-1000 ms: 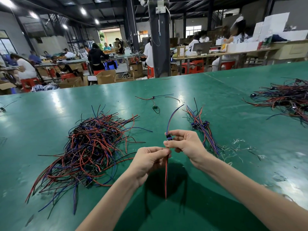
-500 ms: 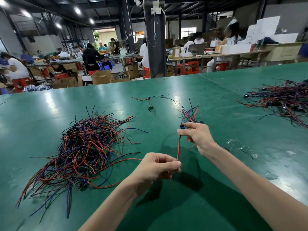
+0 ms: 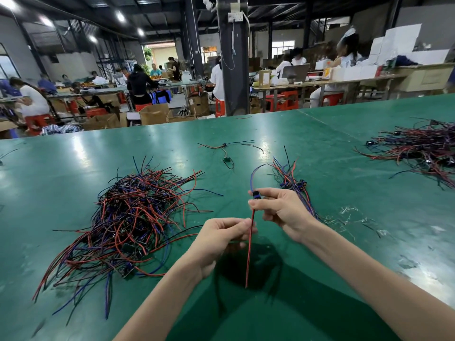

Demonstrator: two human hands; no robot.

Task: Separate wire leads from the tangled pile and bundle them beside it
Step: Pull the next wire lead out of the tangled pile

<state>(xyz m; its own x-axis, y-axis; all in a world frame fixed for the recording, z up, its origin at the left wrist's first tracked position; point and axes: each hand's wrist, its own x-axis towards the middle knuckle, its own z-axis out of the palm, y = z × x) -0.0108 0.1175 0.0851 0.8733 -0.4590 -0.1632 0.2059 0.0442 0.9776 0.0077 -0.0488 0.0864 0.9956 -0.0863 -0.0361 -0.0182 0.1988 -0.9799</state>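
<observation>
1. A wide green table [image 3: 73,173] is seen from above; on its left part a tangled pile [image 3: 128,217] of red, black and blue wires is spread, with loose ends fanned out towards the near edge and small dark connectors buried in it.
2. To the right of that pile, and apart from it, a smaller bundle [image 3: 291,180] is laid; its wires run roughly side by side, and its dark connectors are gathered near the middle; its near end is hidden behind the right hand.
3. A single wire lead [image 3: 248,262] is held above the table, between the pile and the bundle; a blue strand arcs upward from its connector [image 3: 256,194], while a red and black pair hangs straight down with its lower end free.
4. The right hand [image 3: 283,212] is closed on the lead at the top; the connector is pinched between thumb and forefinger, and the remaining fingers are curled inward.
5. The left hand [image 3: 221,238] is held lower and to the left; its fingers are curled and the red and black pair is pinched at the fingertips, just below the right hand.
6. Farther back on the table a loose lead [image 3: 225,145] is laid alone; a second heap [image 3: 423,148] of wires is seen at the far right; clear plastic scraps [image 3: 349,212] are scattered right of the bundle.
7. Behind the table a dark pillar [image 3: 231,70] is stood; seated people, red stools and cardboard boxes are seen at other benches.
</observation>
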